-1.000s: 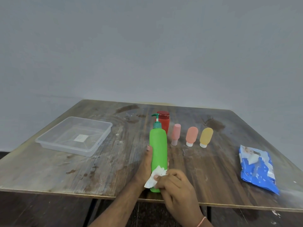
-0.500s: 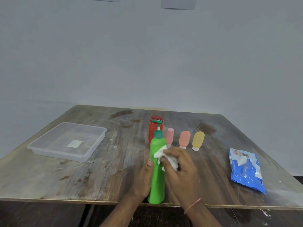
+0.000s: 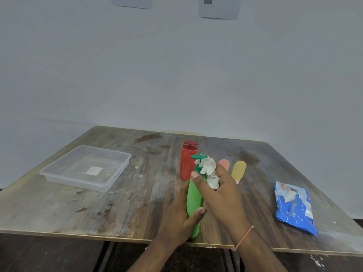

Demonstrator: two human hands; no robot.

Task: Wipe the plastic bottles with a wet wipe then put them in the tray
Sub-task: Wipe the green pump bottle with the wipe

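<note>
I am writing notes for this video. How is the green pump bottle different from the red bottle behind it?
The green pump bottle is held by the left hand; the red bottle stands untouched. The green pump bottle has a pump top, being wiped; the red bottle has a round cap. Neither is in the tray.
</note>
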